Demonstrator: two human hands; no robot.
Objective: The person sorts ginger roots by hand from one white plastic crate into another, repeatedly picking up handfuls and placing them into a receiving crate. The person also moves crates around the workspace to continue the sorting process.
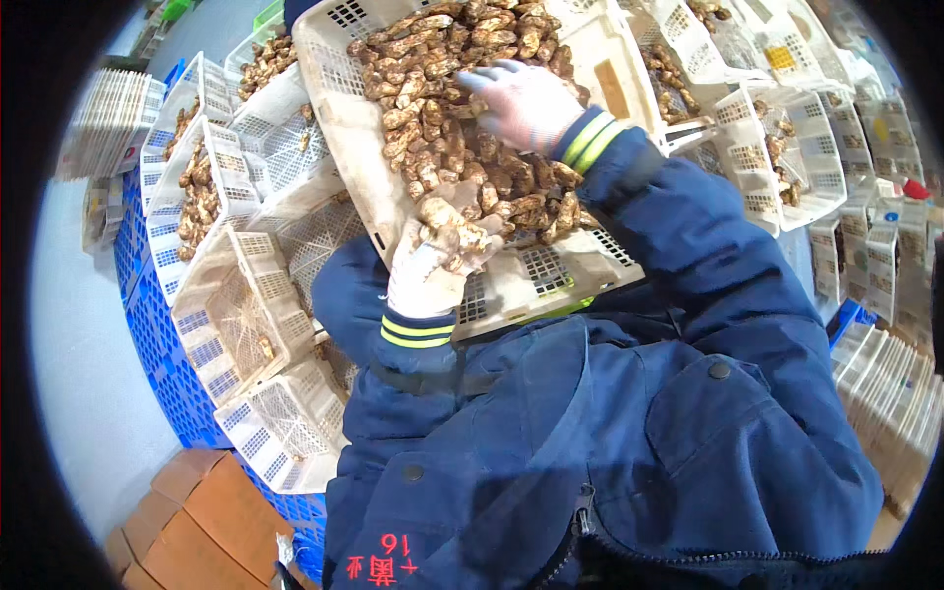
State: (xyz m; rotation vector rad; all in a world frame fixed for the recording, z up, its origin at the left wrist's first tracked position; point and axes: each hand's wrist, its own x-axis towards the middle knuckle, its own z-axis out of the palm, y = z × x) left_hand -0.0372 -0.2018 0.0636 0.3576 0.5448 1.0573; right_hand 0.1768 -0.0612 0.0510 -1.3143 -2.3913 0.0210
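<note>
A large white plastic crate (335, 140), tilted in the view, lies in front of my torso with a heap of brown-and-cream mushrooms (413, 88) in it. My left hand (424, 269), in a pale, soiled glove, is at the crate's near left side, palm up. It holds a few thick mushrooms (446, 221). My right hand (527, 103), in a whitish knit glove, reaches over the middle of the heap with its fingers extended and apart. No mushroom shows in it, though its underside is hidden.
Smaller white baskets (251, 317) stand at my left on blue plastic pallets (151, 317), some holding mushrooms. More white baskets (800, 155) line the right. Cardboard boxes (228, 509) sit at lower left. Stacks of white trays (889, 398) stand at right and upper left.
</note>
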